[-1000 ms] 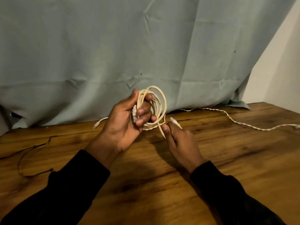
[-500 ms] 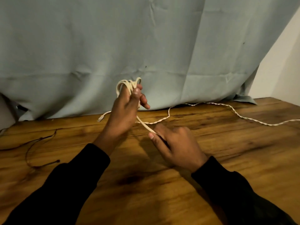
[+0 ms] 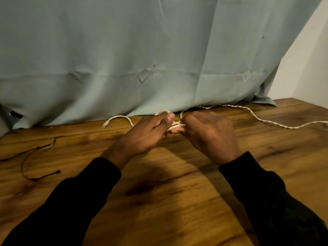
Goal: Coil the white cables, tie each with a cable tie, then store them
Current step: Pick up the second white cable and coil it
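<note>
My left hand [image 3: 147, 134] grips a small coil of white cable [image 3: 174, 125], most of it hidden under the fingers, low over the wooden table [image 3: 159, 201]. A loop of the coil shows above my thumb. My right hand [image 3: 209, 134] pinches the same coil from the right, fingers curled round it. One loose end with a plug [image 3: 105, 124] arcs out to the left on the table. A second, twisted white cable [image 3: 257, 118] runs from near my hands along the table to the right edge of view.
A thin dark cord [image 3: 30, 167] lies looped on the table at the left. A grey-green cloth [image 3: 142, 59] hangs behind the table's back edge. A white wall [image 3: 305, 68] stands at the right.
My left hand has brought the coil down from chest height to just above the table. My right hand has moved up and in to meet it and now holds the coil too.
</note>
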